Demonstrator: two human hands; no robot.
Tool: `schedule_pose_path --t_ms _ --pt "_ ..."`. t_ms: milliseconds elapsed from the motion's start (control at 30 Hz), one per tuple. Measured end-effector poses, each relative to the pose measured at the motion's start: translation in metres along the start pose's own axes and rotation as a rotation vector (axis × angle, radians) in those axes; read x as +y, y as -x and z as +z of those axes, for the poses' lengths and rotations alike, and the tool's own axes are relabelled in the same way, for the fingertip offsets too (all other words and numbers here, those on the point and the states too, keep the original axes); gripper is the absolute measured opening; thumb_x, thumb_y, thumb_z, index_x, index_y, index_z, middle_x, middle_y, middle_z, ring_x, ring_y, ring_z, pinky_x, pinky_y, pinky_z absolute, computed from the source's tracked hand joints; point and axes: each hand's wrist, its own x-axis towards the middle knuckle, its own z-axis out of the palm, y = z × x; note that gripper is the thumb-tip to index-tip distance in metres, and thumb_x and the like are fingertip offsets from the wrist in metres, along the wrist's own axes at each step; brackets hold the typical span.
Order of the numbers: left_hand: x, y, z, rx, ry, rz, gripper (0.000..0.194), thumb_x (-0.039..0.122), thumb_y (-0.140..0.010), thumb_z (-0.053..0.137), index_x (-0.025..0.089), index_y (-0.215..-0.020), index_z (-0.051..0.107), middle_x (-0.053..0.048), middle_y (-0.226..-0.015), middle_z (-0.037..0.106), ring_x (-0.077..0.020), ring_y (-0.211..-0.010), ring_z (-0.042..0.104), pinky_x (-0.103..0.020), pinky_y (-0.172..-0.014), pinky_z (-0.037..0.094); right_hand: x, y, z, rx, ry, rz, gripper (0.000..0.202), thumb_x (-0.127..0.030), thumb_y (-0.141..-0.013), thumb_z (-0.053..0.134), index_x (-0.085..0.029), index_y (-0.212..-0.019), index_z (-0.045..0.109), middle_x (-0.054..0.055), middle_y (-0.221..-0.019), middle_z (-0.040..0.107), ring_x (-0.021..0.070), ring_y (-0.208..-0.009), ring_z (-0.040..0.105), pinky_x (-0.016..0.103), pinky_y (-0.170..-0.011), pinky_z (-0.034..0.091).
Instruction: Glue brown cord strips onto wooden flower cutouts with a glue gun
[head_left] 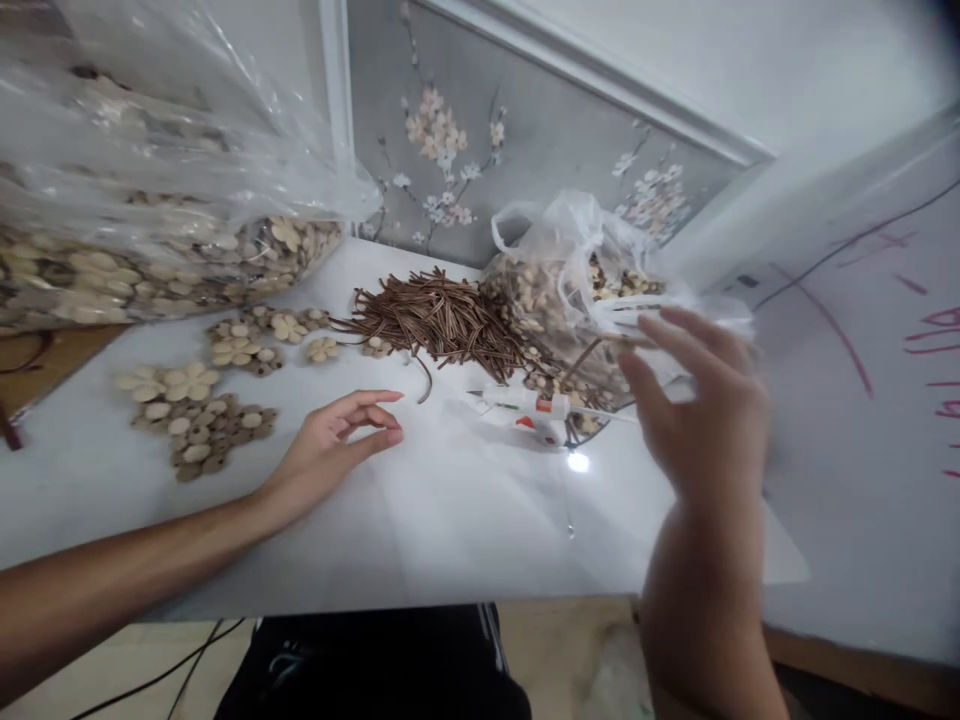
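Observation:
My left hand [341, 435] hovers over the white table with thumb and fingers apart and nothing between them. On the right, my raised right hand [694, 400] is blurred; a thin brown stem [585, 362] with a pale end reaches its fingertips. A white glue gun [536, 403] with an orange part lies between the hands. Behind it is a heap of brown sticks [442, 318]. One curved stick [427, 382] lies near my left fingertips. Pale wooden flowers [191, 380] and small brown pieces [225, 425] are piled at the left.
A large clear bag [150, 250] of wooden flowers stands at the back left. Another plastic bag [540, 285] of pieces sits behind the glue gun. A framed floral picture [480, 130] leans at the back. Black cables [169, 675] hang below the table edge.

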Motion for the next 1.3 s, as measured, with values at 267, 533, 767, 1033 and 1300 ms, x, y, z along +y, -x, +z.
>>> schedule_pose_path --t_ms 267,533,767,1033,1300 --pt "0.023 0.004 0.003 -0.065 0.575 -0.228 0.037 0.038 -0.087 0.066 0.017 -0.117 0.064 -0.012 -0.097 0.077 -0.0235 -0.096 0.071 -0.037 -0.097 0.045 -0.058 0.051 -0.002 -0.068 -0.431 0.118 0.040 -0.024 -0.081 0.074 -0.031 -0.119 0.065 -0.002 -0.084 0.074 0.0185 -0.081 0.071 0.036 -0.087 0.056" --pt "0.036 0.017 0.004 -0.267 0.689 -0.204 0.035 0.027 -0.087 0.067 0.017 -0.120 0.062 -0.014 -0.104 0.076 -0.0246 -0.100 0.071 -0.037 -0.093 0.048 -0.072 0.078 0.038 -0.505 -0.623 0.081 0.028 -0.028 -0.085 0.069 -0.023 -0.113 0.068 0.003 -0.097 0.076 0.0176 -0.084 0.071 0.031 -0.076 0.059" --pt "0.041 0.033 -0.002 -0.430 0.617 -0.029 0.040 0.018 -0.087 0.066 0.027 -0.126 0.061 -0.008 -0.111 0.075 -0.0198 -0.103 0.070 -0.034 -0.094 0.049 -0.091 0.072 0.044 -0.432 -0.835 -0.044 0.021 -0.019 -0.084 0.071 -0.026 -0.104 0.072 0.001 -0.089 0.076 0.0156 -0.079 0.069 0.031 -0.073 0.057" --pt "0.039 0.033 -0.007 -0.461 0.534 0.038 0.044 0.019 -0.087 0.067 0.027 -0.130 0.059 -0.010 -0.114 0.074 -0.0248 -0.103 0.070 -0.040 -0.094 0.052 -0.092 0.067 0.046 -0.389 -0.868 -0.113 0.016 -0.014 -0.086 0.067 -0.024 -0.098 0.072 0.000 -0.083 0.074 0.0145 -0.072 0.064 0.030 -0.069 0.054" --pt "0.043 0.033 -0.009 -0.449 0.463 0.028 0.045 0.022 -0.087 0.068 0.030 -0.129 0.058 -0.009 -0.109 0.075 -0.0240 -0.105 0.069 -0.039 -0.094 0.051 -0.085 0.070 0.050 -0.450 -0.997 -0.068 0.019 -0.011 -0.086 0.066 -0.024 -0.099 0.070 0.001 -0.084 0.074 0.0162 -0.078 0.065 0.034 -0.075 0.054"
